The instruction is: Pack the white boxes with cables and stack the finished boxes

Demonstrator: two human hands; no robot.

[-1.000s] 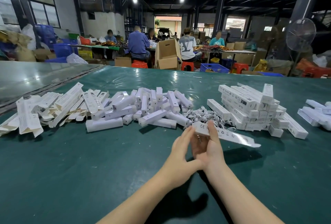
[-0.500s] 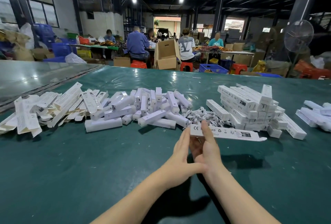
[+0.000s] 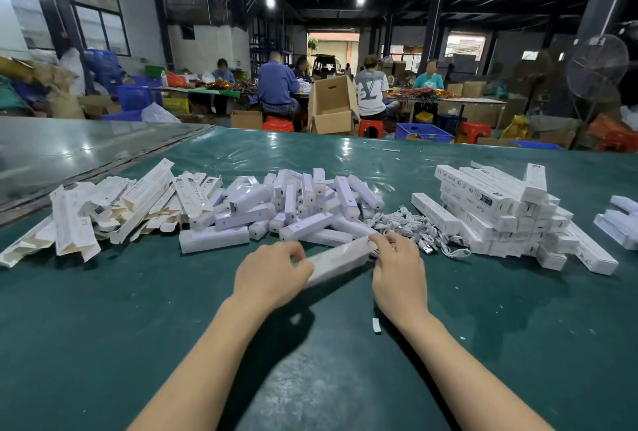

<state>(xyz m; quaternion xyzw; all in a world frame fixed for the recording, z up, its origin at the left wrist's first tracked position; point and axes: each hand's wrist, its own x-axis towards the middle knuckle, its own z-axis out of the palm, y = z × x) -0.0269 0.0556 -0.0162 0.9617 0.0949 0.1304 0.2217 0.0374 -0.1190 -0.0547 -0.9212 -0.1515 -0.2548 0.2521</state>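
A long white box lies slanted between my two hands, just above the green table. My left hand grips its near end with curled fingers. My right hand pinches its far end, close to a heap of white cables. Behind the hands lies a pile of small white inner boxes. A stack of finished white boxes stands to the right. Flat unfolded cartons are heaped to the left.
More white boxes lie at the far right edge. A small white scrap sits on the green table by my right wrist. Beyond the table people sit working among cardboard boxes and a standing fan.
My hands have parted: before, they were together under the box held up to the right. Now the box is turned, lowered and held at both ends.
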